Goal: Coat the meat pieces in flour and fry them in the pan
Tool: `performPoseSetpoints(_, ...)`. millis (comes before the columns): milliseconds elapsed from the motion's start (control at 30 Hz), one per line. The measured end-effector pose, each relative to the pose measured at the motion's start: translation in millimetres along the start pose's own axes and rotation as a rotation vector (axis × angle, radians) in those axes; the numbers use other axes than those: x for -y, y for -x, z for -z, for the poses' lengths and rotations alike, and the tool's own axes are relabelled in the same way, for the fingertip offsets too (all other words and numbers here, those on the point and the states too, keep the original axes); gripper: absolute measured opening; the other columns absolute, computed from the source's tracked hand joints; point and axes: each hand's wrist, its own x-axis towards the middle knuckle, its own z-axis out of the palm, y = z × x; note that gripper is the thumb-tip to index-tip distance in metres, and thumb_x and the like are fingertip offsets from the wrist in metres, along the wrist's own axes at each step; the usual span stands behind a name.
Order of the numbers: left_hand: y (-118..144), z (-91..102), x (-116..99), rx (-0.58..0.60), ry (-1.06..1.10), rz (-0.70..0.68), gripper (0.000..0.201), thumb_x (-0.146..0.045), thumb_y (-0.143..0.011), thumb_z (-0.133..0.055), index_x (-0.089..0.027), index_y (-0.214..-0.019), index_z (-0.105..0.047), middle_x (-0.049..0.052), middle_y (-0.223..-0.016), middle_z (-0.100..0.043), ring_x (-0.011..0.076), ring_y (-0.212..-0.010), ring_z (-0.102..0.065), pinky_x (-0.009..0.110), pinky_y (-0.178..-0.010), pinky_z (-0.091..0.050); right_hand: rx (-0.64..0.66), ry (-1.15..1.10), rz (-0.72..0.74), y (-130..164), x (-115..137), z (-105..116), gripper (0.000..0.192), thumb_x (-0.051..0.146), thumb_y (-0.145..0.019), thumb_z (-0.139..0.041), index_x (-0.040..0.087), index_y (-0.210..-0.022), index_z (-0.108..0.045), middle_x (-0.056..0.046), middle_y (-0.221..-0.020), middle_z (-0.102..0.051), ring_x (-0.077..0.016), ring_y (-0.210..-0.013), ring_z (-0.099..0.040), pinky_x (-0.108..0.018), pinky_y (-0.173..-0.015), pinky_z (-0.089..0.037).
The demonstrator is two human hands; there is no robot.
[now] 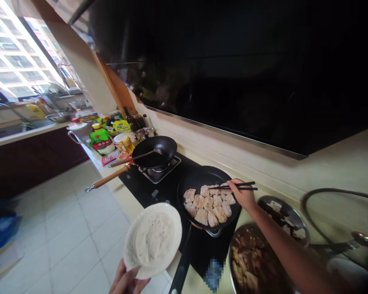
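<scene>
Over round black pan: right hand pinching slim chopsticks

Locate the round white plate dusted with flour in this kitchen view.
In the head view, the round white plate sits low and centre-left, held by the left hand, just left of the black frying pan of coated pieces.

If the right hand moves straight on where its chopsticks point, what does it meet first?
Probably the pale food pieces in the black frying pan: the right hand holds the chopsticks with tips just over them, though depth is unclear.
</scene>
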Motion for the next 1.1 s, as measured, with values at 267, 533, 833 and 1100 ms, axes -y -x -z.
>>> performPoseSetpoints(267, 23, -20.0, 1, 0.065, -0.034, -0.047, 0.061, -0.014, -0.048, -0.085, -0.032, -0.105, -0.069, -0.002, -0.123, -0.065, 0.0182, -0.086, -0.067, 0.028, -0.065, -0.062, -0.154, -0.04, -0.091, 57, 21, 36, 0.031, 0.048, -0.09, -0.052, 0.023, -0.077, -0.063, -0.001, -0.068, -0.067, -0.0183, -0.064, -0.068, -0.03, -0.062, -0.056)
performPoseSetpoints(533, 60, -46.7, 18, 0.251, -0.161, -0.028, 0.055, -0.008, -0.055, -0.078, -0.026, -0.105, -0.069, -0.002, -0.102, -0.07, 0.0176, -0.073, -0.068, 0.027, -0.054, -0.063, -0.518, 0.131, -0.416, 216, 39, 152, 0.042, 0.063, -0.083, -0.053, 0.022, -0.076, -0.06, -0.004, -0.061, -0.067, -0.0196, -0.053, -0.065, -0.032, -0.054, -0.054)
performPoseSetpoints(833, 91, -77.6, 60, 0.312, -0.122, 0.031, 0.045, -0.002, -0.061, -0.07, -0.024, -0.101, -0.067, -0.001, -0.096, -0.071, 0.016, -0.067, -0.069, 0.026, -0.053, -0.063, -0.436, 0.154, -0.469, 320, 33, 148, 0.034, 0.054, -0.088, -0.05, 0.025, -0.073, -0.06, -0.004, -0.061, -0.068, -0.0218, -0.057, -0.066, -0.034, -0.057, -0.055)
performPoseSetpoints(1100, 105, -63.5, 65, 0.24, -0.081, -0.006, 0.043, -0.001, -0.063, -0.067, -0.023, -0.101, -0.066, -0.002, -0.09, -0.073, 0.0136, -0.063, -0.069, 0.025, -0.057, -0.063, 0.285, 0.241, 0.115, 313, 77, 101, 0.023, 0.027, -0.096, -0.049, 0.024, -0.078, -0.064, -0.001, -0.083, -0.069, -0.0162, -0.081, -0.065, -0.026, -0.075, -0.053)
